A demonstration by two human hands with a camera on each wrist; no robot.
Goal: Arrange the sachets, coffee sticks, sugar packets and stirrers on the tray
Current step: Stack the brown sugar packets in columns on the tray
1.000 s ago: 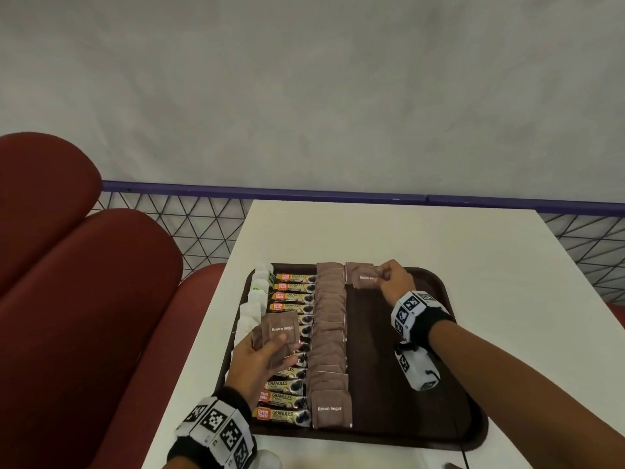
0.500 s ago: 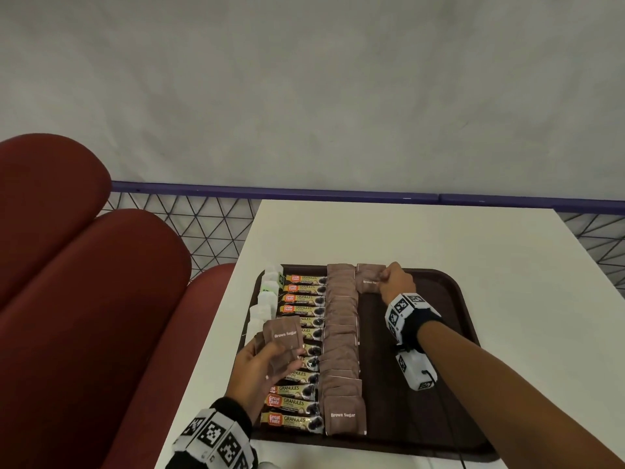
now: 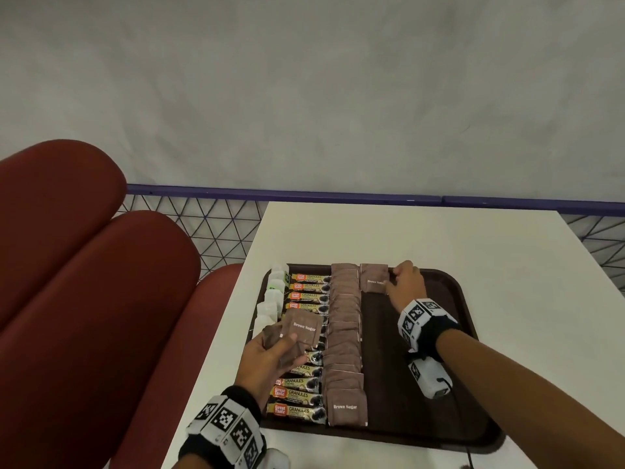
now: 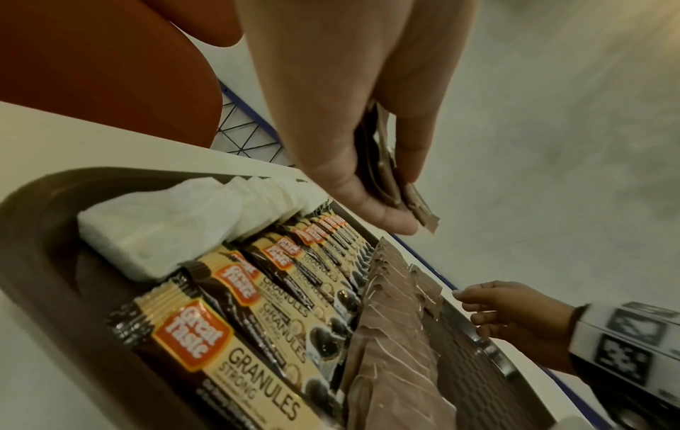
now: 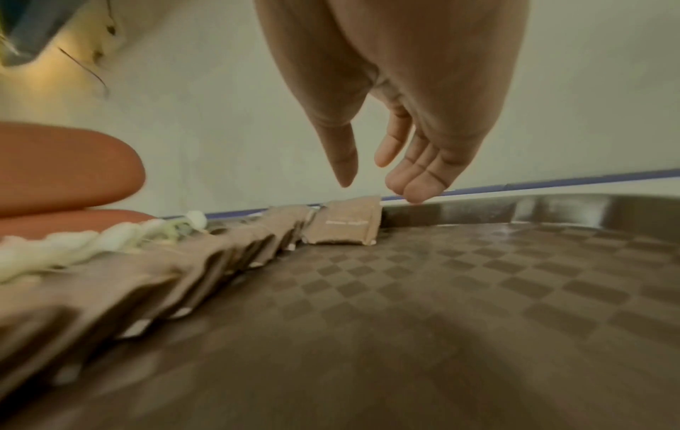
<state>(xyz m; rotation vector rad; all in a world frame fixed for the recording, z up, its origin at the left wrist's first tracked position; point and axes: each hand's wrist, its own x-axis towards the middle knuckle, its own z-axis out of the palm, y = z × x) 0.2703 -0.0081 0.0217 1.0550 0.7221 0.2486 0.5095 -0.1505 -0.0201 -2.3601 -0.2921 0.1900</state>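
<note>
A dark brown tray [image 3: 470, 319] lies on the white table. From left to right it holds a column of white sachets [image 3: 272, 296], a column of coffee sticks [image 3: 306, 394] and an overlapping column of brown sugar packets [image 3: 345, 333]. My left hand [image 3: 287, 343] hovers over the coffee sticks and grips a small stack of brown sugar packets [image 3: 302, 328], pinched between thumb and fingers [image 4: 368, 200]. A single sugar packet [image 3: 373, 278] lies flat at the tray's far edge, beginning a second column. My right hand [image 3: 402, 282] is just right of it, fingers [image 5: 412, 186] relaxed and holding nothing.
Bare checkered tray floor [image 5: 478, 291] fills the right half of the tray. Red seat cushions [image 3: 84, 282] sit left of the table. A purple rail [image 3: 304, 195] with wire mesh runs behind the table's far edge, in front of a grey wall.
My right hand has let go of the sugar packet at the tray's far edge and drawn slightly to the right. The left hand still holds its stack in about the same place.
</note>
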